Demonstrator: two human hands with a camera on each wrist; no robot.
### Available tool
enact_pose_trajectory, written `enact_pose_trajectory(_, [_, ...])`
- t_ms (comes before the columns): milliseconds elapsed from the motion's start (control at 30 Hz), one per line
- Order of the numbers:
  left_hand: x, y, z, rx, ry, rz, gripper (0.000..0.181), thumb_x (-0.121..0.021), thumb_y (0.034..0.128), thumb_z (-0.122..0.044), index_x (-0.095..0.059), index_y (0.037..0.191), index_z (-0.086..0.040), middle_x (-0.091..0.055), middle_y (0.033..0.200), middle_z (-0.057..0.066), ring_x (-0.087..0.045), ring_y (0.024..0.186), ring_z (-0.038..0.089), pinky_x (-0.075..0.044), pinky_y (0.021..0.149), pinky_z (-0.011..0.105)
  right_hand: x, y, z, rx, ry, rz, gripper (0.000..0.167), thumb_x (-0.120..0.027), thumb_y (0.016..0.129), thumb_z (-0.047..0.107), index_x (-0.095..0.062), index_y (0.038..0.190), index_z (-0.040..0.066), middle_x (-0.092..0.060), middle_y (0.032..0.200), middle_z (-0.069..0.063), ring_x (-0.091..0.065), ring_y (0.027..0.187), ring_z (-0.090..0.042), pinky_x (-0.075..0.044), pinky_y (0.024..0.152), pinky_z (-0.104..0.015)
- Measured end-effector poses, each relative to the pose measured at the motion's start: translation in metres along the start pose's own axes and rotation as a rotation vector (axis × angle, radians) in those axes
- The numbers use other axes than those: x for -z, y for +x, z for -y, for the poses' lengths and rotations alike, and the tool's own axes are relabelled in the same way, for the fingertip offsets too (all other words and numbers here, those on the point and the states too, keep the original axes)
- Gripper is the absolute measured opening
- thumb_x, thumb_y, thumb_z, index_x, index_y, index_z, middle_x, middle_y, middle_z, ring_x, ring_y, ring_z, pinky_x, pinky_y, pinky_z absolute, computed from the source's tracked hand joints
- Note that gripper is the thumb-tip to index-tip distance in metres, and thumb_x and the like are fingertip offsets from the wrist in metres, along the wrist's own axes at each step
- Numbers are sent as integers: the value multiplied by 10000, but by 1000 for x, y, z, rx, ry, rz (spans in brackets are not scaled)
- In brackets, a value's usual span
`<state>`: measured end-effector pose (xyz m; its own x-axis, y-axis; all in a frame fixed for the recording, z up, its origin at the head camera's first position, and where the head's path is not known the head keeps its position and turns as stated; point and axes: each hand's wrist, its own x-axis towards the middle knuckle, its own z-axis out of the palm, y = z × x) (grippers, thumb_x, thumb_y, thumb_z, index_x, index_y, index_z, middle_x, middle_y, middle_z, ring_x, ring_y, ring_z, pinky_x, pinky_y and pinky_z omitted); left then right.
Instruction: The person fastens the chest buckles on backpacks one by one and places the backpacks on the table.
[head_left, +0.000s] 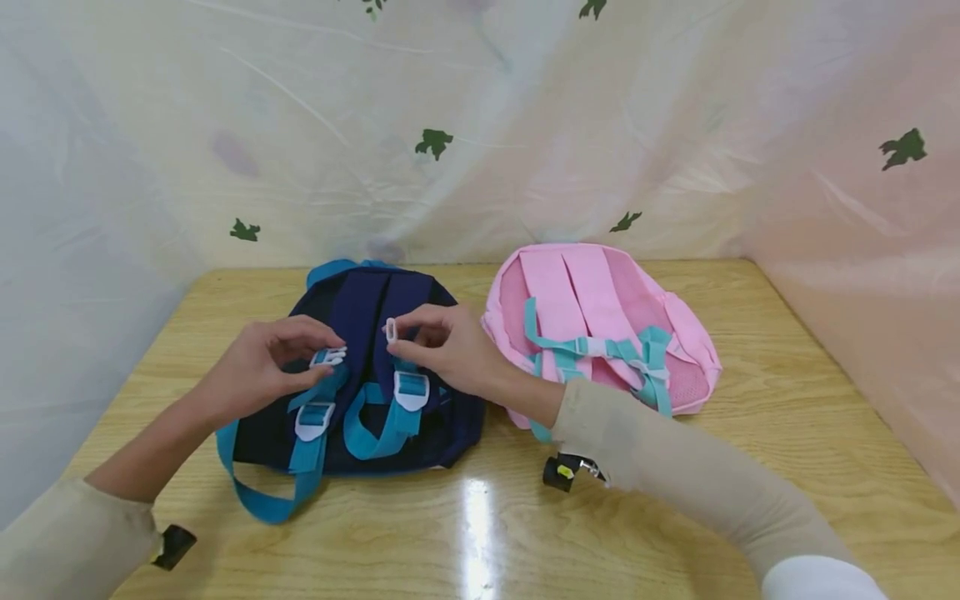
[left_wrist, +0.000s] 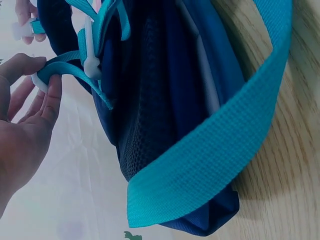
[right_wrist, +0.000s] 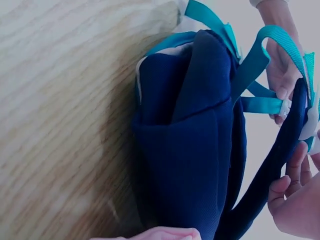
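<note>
A navy backpack [head_left: 461, 429] lies on the table with its shoulder straps facing up. My left hand [head_left: 258, 371] pinches a white pronged buckle half [head_left: 328, 357] on a teal strap; the left wrist view shows the thumb and fingers around that strap's end. Just to the right, my right hand [head_left: 461, 350] pinches the white socket half [head_left: 392, 330] between thumb and fingers. The two halves are apart, above the shoulder straps. Two white strap adjusters [head_left: 313, 421] sit lower on the teal webbing, and a teal loop [head_left: 273, 504] hangs over the bag's near left side.
To the right lies a pink backpack [head_left: 581, 287], its teal straps joined across the front by a white buckle [head_left: 596, 347]. The wooden table [head_left: 780, 467] extends to a pale curtain [head_left: 525, 167] with green leaf shapes. Small black cameras [head_left: 558, 472] hang at both wrists.
</note>
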<state>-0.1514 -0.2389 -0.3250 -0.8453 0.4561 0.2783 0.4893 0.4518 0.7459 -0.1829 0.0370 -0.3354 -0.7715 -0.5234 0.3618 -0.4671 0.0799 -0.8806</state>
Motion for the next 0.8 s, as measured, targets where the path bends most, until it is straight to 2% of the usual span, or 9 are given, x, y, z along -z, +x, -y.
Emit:
enact_pose_trajectory(100, [0, 0, 0, -18, -17, -10, 283, -733, 884, 122, -735, 1148, 19, -701, 1092, -7, -682, 936, 49, -545, 821, 149, 0, -1, 0, 34, -66, 34, 224, -726, 959, 47, -754, 1170, -23, -713, 1005, -112, -616, 703, -90, -506, 626, -243])
enact_pose_trajectory(233, [-1, 0, -3, -21, -5, -46, 264, -750, 891, 91, -748, 1140, 5, -707, 1065, -49, -654, 850, 90, -552, 775, 162, 0, -1, 1, 35, -140, 75, 249, -690, 993, 72, -740, 1217, -24, -667, 1042, -101, -607, 726, -72, -509, 647, -230])
enact_pose_trajectory(400, [-2, 1, -7, 7, -19, -78, 248, -761, 890, 75, -744, 1132, 20, -719, 1046, -66, -626, 793, 134, -551, 740, 178, 3, 0, 4, 94, -306, 166, 292, -659, 1017, 96, -707, 1270, -42, -628, 1041, -91, -567, 723, -73, -487, 662, -212])
enact_pose_trajectory(500, [-2, 1, -9, 31, -32, -87, 241, -767, 893, 59, -746, 1131, 21, -730, 1044, -76, -643, 800, 134, -559, 756, 181, 4, -1, 5, 121, -401, 205, 317, -692, 1006, 134, -700, 1282, -23, -649, 993, -69, -568, 738, -78, -489, 679, -190])
enact_pose_trajectory(633, [-2, 1, -9, 39, -60, -72, 229, -765, 891, 66, -749, 1115, 21, -738, 1048, -59, -687, 843, 122, -573, 794, 187, 4, -1, 4, 135, -428, 185, 274, -776, 951, 164, -726, 1172, 9, -679, 881, -43, -586, 725, -73, -503, 676, -165])
enact_pose_trajectory(800, [-2, 2, -9, 29, -87, -18, 240, -747, 892, 95, -747, 1124, 34, -714, 1083, 15, -706, 886, 122, -575, 820, 193, 3, 1, 2, 171, -418, 149, 168, -820, 911, 168, -772, 1021, 51, -645, 772, -8, -553, 672, -62, -482, 638, -182])
